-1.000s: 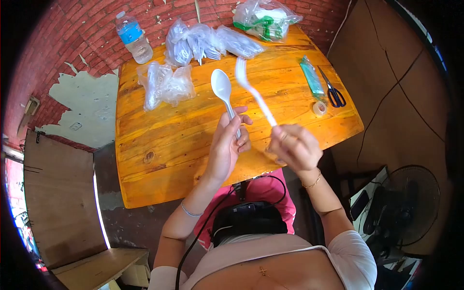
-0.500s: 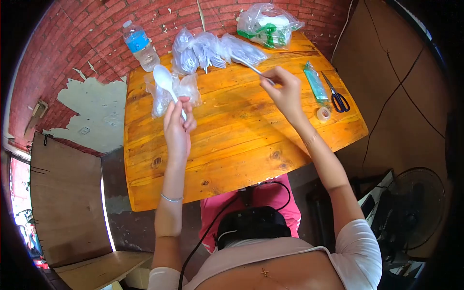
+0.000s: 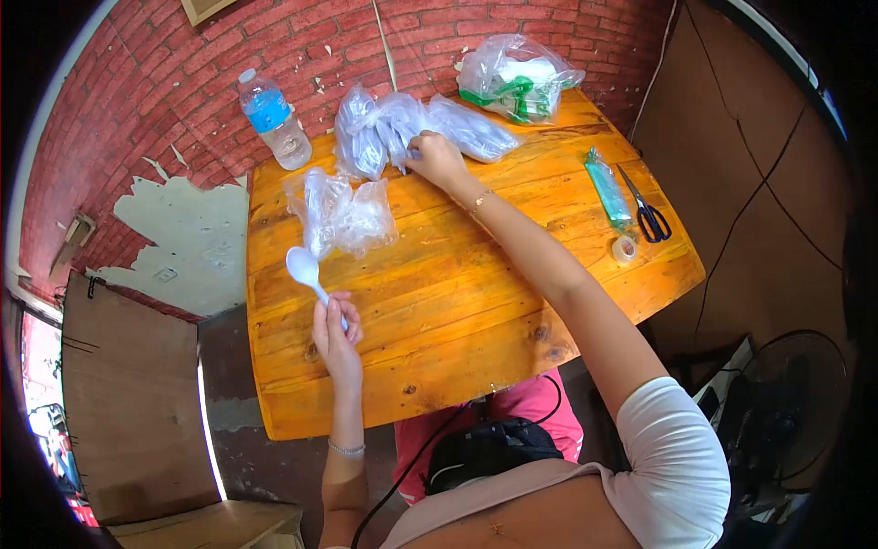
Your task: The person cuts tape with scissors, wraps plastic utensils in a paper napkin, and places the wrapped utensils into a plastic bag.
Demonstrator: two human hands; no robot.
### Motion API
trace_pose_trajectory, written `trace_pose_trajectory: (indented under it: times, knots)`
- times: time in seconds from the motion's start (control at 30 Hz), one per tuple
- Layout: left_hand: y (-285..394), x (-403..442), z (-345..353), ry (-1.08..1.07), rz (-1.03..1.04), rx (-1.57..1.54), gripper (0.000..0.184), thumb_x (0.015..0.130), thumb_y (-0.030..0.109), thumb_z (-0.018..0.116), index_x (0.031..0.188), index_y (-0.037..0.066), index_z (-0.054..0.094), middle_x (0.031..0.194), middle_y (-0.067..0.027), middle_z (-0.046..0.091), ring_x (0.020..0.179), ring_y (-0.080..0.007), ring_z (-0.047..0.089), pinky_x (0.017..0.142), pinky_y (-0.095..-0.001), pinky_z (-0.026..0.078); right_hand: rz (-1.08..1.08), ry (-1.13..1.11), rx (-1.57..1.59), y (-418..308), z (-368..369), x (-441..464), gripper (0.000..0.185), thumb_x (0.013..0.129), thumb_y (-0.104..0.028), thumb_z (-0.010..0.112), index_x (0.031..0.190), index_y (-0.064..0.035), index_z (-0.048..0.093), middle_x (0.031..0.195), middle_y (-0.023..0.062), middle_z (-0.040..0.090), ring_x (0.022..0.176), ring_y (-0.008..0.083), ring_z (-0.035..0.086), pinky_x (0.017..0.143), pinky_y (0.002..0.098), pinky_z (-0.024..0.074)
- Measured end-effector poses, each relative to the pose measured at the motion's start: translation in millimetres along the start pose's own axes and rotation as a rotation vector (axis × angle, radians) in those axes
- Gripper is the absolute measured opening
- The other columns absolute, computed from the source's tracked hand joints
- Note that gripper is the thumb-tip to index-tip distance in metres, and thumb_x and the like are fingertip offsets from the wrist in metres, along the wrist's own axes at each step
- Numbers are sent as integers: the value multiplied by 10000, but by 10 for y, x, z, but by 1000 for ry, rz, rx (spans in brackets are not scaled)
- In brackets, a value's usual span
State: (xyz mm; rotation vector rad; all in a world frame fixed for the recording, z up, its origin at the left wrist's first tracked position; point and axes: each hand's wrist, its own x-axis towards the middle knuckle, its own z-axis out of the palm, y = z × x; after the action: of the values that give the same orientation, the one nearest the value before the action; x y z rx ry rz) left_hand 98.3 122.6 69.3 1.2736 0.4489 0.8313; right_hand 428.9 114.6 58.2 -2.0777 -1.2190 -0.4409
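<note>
A white plastic spoon [image 3: 304, 267] is in my left hand [image 3: 340, 340], fingers closed round its handle and the bowl pointing up and away. The hand is over the left front part of the wooden table [image 3: 457, 302]. My right hand [image 3: 437, 162] reaches to the back, its fingers curled at the lower end of the middle bag of plastic cutlery [image 3: 400, 119]. What its fingertips pinch is hidden. Beside it lie a left bag of cutlery [image 3: 358, 137] and a right bag of cutlery [image 3: 476, 133]. A crumpled clear plastic wrapper [image 3: 361, 220] lies nearer.
A water bottle [image 3: 274, 123] stands at the back left. A clear bag with white and green contents [image 3: 517, 82] sits at the back right. Along the right side are a teal packet [image 3: 607, 190], scissors [image 3: 647, 210] and a tape roll [image 3: 625, 249]. A brick-patterned wall [image 3: 302, 46] rises behind.
My right hand has moved left to the middle bag; the thin pale stick it held near the right bag no longer shows. My left hand, with the spoon, has come down nearer to me.
</note>
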Motion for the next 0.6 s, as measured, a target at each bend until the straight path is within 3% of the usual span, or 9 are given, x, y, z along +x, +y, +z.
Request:
trace_pose_trajectory:
  times: [0.17,0.23,0.3,0.4,0.6]
  knots:
    - [-39,-51,-76,71,62,46,218,956,190,365,948,20,500,644,3,431,486,-15,295,424,-167,219,-52,435,-47,434,-660,323,170,712,-165,612,849,-68,640,855,125,613,823,303,588,708,396,471]
    - [-52,-80,-64,85,66,74,213,955,190,367,944,23,499,636,4,431,494,-17,299,432,-167,226,68,667,-103,758,-1050,526,175,716,-148,601,877,-104,655,822,120,619,876,305,573,717,385,465]
    - [-49,-94,-50,81,75,97,207,958,184,358,940,30,495,638,7,415,482,-19,285,427,-171,216,86,596,-347,1275,-1329,678,194,716,-166,604,894,-135,674,864,125,629,928,314,554,775,388,457]
    - [-45,-98,-38,75,84,120,205,959,183,355,933,33,493,637,8,407,476,-19,277,426,-173,211,338,152,-560,1516,-1561,723,232,704,-273,672,898,-147,686,983,97,629,984,304,532,842,444,416]
    - [-68,-100,-41,56,98,152,207,958,184,358,926,32,493,632,10,407,479,-16,277,427,-172,209,168,-33,-595,1679,-1617,762,230,699,-303,688,893,-179,689,984,63,632,1057,300,490,897,540,329]
